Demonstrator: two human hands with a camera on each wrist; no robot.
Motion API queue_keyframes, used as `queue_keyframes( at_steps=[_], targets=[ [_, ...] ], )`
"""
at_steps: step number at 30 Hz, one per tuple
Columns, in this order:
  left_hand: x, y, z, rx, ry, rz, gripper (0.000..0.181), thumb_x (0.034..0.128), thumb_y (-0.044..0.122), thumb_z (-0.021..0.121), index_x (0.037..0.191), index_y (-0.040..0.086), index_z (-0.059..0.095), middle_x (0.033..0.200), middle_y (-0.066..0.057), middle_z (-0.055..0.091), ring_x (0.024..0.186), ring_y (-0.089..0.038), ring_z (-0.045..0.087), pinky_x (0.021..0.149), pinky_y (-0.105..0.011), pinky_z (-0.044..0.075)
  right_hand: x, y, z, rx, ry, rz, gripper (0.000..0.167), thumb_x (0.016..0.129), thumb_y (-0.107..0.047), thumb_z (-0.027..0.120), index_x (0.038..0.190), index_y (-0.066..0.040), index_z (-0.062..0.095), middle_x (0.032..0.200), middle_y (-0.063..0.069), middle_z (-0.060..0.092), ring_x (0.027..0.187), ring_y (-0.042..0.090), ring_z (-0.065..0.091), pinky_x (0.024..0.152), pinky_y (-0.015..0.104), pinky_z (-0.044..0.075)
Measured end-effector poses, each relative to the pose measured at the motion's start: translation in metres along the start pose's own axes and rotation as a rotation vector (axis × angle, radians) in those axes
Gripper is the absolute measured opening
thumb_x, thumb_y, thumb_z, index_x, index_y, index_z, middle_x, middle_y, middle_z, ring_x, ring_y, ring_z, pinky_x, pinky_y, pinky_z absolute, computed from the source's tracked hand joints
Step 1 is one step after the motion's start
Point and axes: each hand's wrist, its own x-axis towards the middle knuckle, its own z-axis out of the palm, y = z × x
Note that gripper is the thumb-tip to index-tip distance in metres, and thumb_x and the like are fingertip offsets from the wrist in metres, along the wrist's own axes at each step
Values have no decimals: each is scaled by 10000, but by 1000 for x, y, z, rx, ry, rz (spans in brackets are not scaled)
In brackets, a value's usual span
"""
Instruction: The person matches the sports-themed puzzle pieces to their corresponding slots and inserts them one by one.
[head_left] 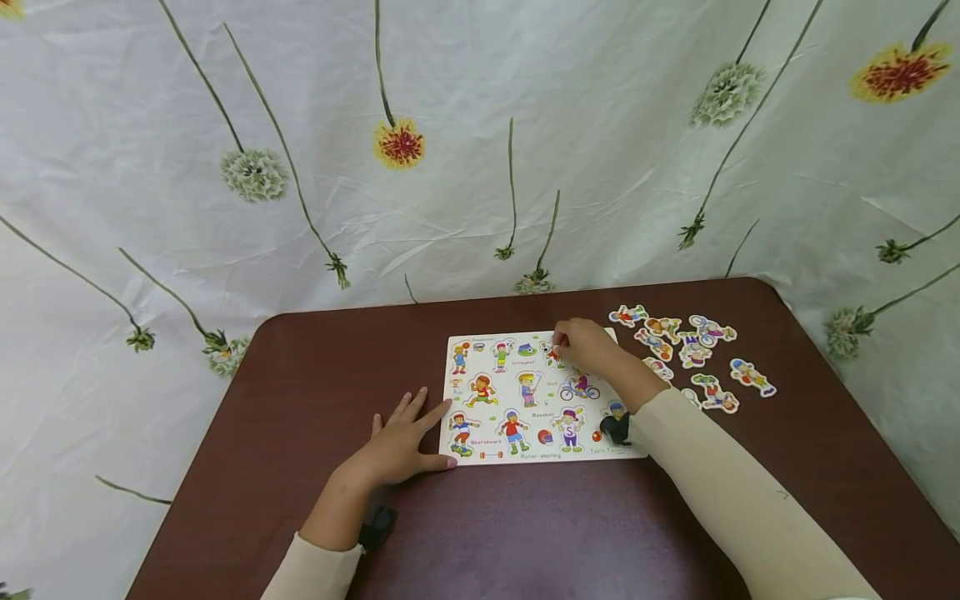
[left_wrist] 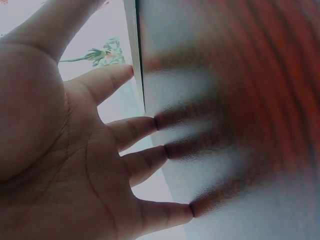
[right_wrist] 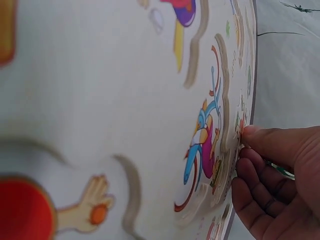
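Observation:
A white wooden picture puzzle board (head_left: 551, 417) with small printed sports figures lies on the table. At its upper right, my right hand (head_left: 588, 346) has its fingertips at the footballer puzzle piece (head_left: 552, 357), pinching it between thumb and curled fingers; the fingers partly hide it. In the right wrist view, the thumb and fingers of the right hand (right_wrist: 275, 175) meet beyond the bicycle figure (right_wrist: 202, 145), low against the board. My left hand (head_left: 397, 446) is spread flat, fingertips on the table and at the board's left edge. The left wrist view shows its palm (left_wrist: 65, 145) and straight fingers.
Several loose puzzle pieces (head_left: 693, 352) lie scattered on the table right of the board, some partly behind the right forearm. The dark brown table (head_left: 337, 358) ends at a white flowered curtain (head_left: 450, 208). A black wrist camera (head_left: 617, 428) overhangs the board's lower right.

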Motion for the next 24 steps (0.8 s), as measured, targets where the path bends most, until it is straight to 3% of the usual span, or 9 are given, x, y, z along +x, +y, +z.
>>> queue_keyframes(
  at_steps=[18, 24],
  targets=[
    [-1, 0, -1, 3, -3, 3, 918, 847, 532, 769, 1603, 285, 313, 1709, -173, 94, 1576, -436, 47, 1135, -803, 34, -11, 16, -6, 304, -37, 68, 229, 1007, -196, 625, 1193, -82, 692, 1145, 104, 685, 1089, 265, 630, 973, 427, 505],
    [-1, 0, -1, 2, -7, 7, 915, 847, 531, 769, 1602, 287, 314, 1709, -173, 95, 1576, -437, 50, 1138, -800, 35, -21, 20, -4, 425, 35, 53, 258, 1005, -172, 613, 1213, -29, 666, 1125, 127, 683, 1055, 274, 626, 953, 417, 506]
  ],
)
